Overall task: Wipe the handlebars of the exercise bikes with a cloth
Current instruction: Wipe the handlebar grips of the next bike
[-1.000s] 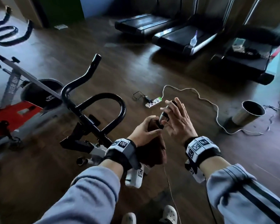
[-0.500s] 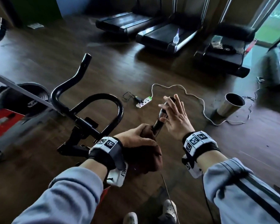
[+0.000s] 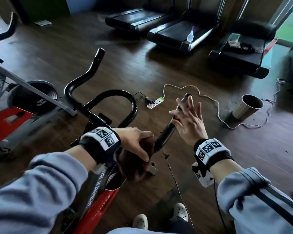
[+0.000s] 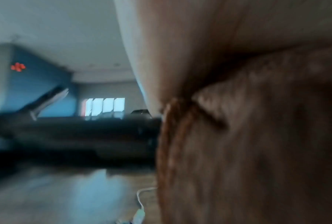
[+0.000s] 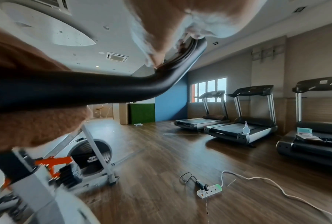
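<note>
A black handlebar (image 3: 166, 132) of a red exercise bike (image 3: 98, 191) reaches forward under my hands. My left hand (image 3: 135, 144) grips a brown cloth (image 3: 134, 168) wrapped round the bar's near part. The cloth (image 4: 257, 144) fills the blurred left wrist view, beside the bar (image 4: 75, 136). My right hand (image 3: 188, 120) rests on the bar's far end with straight, spread fingers, thumb against the bar. In the right wrist view the bar (image 5: 103, 87) curves up to my fingertips (image 5: 157, 60), with cloth (image 5: 36, 125) round its near part.
The bike's centre loop (image 3: 123, 102) and left horn (image 3: 85, 76) lie to the left, and a second bike (image 3: 15, 102) beyond. On the wooden floor are a power strip (image 3: 155, 103) with white cord, a metal bin (image 3: 247, 107) and several treadmills (image 3: 184, 34), one with a spray bottle (image 3: 190, 35).
My left hand has slid the cloth back along the bar toward me, baring more of the bar. My right hand stays at the far end with fingers spread wider.
</note>
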